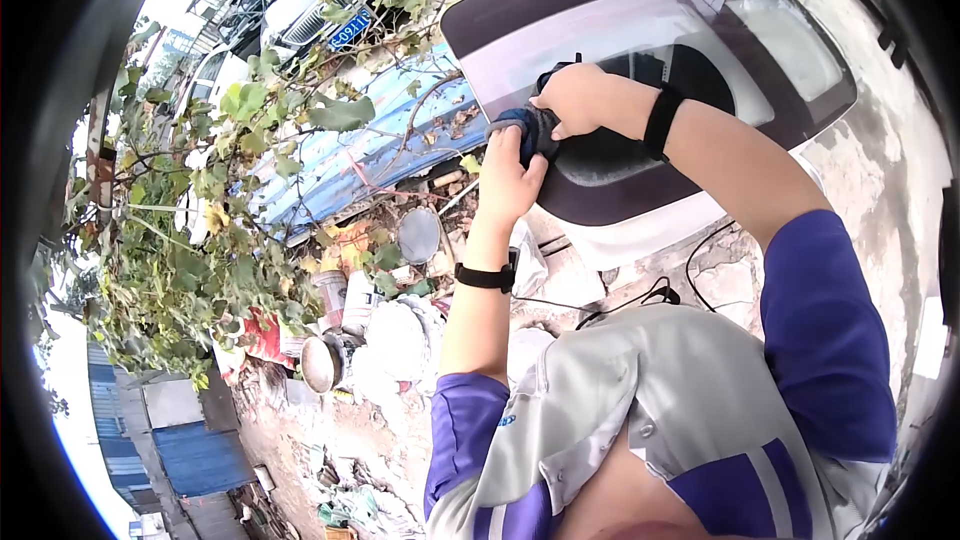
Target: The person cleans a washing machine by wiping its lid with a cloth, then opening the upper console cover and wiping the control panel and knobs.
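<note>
A bunched dark blue and grey cloth [538,130] is gripped between my two hands. My left hand [510,175] closes on its near left end, the thumb pressed along it. My right hand [590,100] holds the other side, fingers curled over it and partly hidden. Both hands are above the left edge of a white machine with a dark-framed top [600,202], which looks like a washing machine. A dark round area shows in its top, behind my right forearm. Each wrist wears a black band.
Leafy vines [250,110] hang at the left over a blue corrugated sheet [345,145]. Tubs, a round pan [320,364] and white bags [395,340] crowd the ground. A black cable [690,265] lies by the machine. A parked car [310,10] stands beyond.
</note>
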Tool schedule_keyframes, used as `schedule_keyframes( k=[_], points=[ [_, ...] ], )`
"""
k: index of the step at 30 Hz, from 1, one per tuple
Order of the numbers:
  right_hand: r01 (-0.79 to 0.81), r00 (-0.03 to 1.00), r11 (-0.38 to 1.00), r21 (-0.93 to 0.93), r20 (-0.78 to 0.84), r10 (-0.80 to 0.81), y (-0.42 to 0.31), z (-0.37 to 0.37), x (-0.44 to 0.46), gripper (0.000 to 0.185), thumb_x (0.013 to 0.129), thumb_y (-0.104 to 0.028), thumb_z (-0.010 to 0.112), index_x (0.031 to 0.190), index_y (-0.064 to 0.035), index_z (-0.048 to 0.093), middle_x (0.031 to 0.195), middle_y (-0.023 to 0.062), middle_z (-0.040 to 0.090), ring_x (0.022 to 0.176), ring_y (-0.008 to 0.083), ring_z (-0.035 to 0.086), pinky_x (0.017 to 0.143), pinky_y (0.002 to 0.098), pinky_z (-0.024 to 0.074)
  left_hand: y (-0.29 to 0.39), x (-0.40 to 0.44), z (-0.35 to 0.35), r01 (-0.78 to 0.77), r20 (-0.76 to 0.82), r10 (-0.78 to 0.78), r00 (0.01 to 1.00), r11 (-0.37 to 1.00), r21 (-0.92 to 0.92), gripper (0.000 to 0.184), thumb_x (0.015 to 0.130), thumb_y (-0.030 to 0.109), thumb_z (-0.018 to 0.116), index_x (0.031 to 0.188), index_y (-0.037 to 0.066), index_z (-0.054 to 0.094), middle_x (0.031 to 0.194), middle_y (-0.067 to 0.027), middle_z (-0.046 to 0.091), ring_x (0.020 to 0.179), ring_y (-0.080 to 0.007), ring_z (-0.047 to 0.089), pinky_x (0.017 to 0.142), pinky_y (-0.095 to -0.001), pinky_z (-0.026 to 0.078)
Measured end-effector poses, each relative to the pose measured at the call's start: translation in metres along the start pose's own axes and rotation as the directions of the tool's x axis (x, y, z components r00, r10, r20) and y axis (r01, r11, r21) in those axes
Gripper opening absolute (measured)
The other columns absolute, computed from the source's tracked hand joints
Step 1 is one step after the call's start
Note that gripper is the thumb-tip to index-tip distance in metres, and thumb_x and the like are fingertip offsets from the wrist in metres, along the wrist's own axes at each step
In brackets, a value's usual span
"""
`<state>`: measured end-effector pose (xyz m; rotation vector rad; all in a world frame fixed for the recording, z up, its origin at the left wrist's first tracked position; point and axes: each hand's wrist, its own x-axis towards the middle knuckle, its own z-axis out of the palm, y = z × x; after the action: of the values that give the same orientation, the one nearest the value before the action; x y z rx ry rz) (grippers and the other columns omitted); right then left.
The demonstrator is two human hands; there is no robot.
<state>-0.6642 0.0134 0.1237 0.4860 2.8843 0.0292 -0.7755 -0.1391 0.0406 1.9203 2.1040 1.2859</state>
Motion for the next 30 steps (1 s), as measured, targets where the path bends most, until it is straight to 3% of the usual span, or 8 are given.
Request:
schedule_keyframes(
  k=[2,5,6,9,13,19,26,30],
  points=[
    [0.061,0.998,0.998,0.002,-0.025,-0.061,-0.012,0.014,-0.033,0.057,0.079,-0.04,0.072,0.128,-0.0128,0.06,0.101,0.0122,0.068,0.098,0.0311,0.065,0.08,0.0421,0.0527,0.024,-0.028,0.003,0.022,0.004,-0.022,1.0,1.0,0.006,0.031,0.075,0.008,0.059,0.103,-0.004,0.053,0.095,-0.0234,0.053,0.088,-0.042,0.052,0.081,-0.0434,0.045],
    [0.113,0.986,0.99,0.08,-0.132,-0.102,-0.023,0.036,-0.083,0.058,0.08,-0.039,0.072,0.129,-0.0116,0.059,0.094,0.0141,0.069,0.093,0.0335,0.067,0.079,0.0409,0.0529,0.053,-0.062,0.012,-0.035,-0.028,0.036,0.999,0.999,0.023,0.034,0.072,0.007,0.057,0.104,-0.005,0.053,0.1,-0.0249,0.053,0.094,-0.0439,0.052,0.086,-0.0451,0.044],
    [0.116,0.99,0.986,0.123,-0.092,-0.105,-0.025,0.04,-0.097,0.06,0.079,-0.04,0.072,0.132,-0.0134,0.058,0.107,0.0219,0.066,0.097,0.0375,0.065,0.08,0.0422,0.0528,0.061,-0.071,0.017,-0.08,-0.055,0.082,0.995,0.996,0.039,0.037,0.072,0.007,0.057,0.107,-0.006,0.054,0.104,-0.0264,0.054,0.097,-0.0453,0.052,0.088,-0.046,0.044],
    [0.162,0.946,0.956,0.243,-0.313,-0.081,-0.021,0.08,-0.135,0.059,0.078,-0.035,0.071,0.133,-0.0172,0.057,0.137,0.0335,0.044,0.121,0.0455,0.052,0.096,0.0462,0.0472,0.084,-0.106,0.045,-0.113,-0.089,0.131,0.987,0.978,0.175,0.055,0.072,0.01,0.057,0.121,-0.013,0.047,0.118,-0.0333,0.05,0.108,-0.0512,0.048,0.099,-0.0531,0.037],
    [0.185,0.812,0.932,0.313,-0.582,0.035,-0.018,0.126,-0.177,0.054,0.077,-0.021,0.071,0.13,-0.0166,0.058,0.14,0.0235,0.045,0.131,0.0423,0.042,0.11,0.0538,0.0316,0.114,-0.122,0.094,-0.133,-0.15,0.199,0.968,0.922,0.362,0.047,0.073,0.011,0.061,0.112,-0.014,0.047,0.11,-0.0324,0.051,0.103,-0.0527,0.048,0.095,-0.058,0.037],
    [0.182,0.713,0.927,0.329,-0.693,0.106,0.032,0.161,-0.212,0.053,0.075,-0.019,0.072,0.126,-0.0177,0.059,0.137,0.0188,0.048,0.131,0.0353,0.044,0.113,0.0529,0.0263,0.146,-0.098,0.144,-0.233,-0.074,0.31,0.948,0.832,0.504,0.039,0.076,0.012,0.065,0.103,-0.01,0.048,0.107,-0.032,0.05,0.098,-0.0525,0.049,0.091,-0.0612,0.038],
    [-0.019,0.552,0.964,0.265,-0.802,0.231,0.1,0.196,-0.247,0.036,0.08,-0.019,0.066,0.116,-0.0187,0.064,0.13,0.0124,0.057,0.129,0.0263,0.049,0.112,0.0598,0.0226,0.184,-0.042,0.209,-0.415,0.029,0.468,0.883,0.752,0.512,0.035,0.071,0.004,0.065,0.098,-0.007,0.047,0.103,-0.0285,0.052,0.095,-0.0496,0.052,0.083,-0.0582,0.042],
    [-0.096,0.493,0.966,0.242,-0.831,0.257,0.134,0.204,-0.267,0.03,0.08,-0.017,0.064,0.11,-0.0176,0.066,0.128,0.0109,0.059,0.126,0.0252,0.052,0.114,0.0549,0.0255,0.2,-0.025,0.245,-0.471,0.058,0.537,0.842,0.679,0.563,0.035,0.07,0.003,0.064,0.1,-0.007,0.048,0.106,-0.0288,0.053,0.097,-0.048,0.053,0.085,-0.0573,0.043]
  ],
)
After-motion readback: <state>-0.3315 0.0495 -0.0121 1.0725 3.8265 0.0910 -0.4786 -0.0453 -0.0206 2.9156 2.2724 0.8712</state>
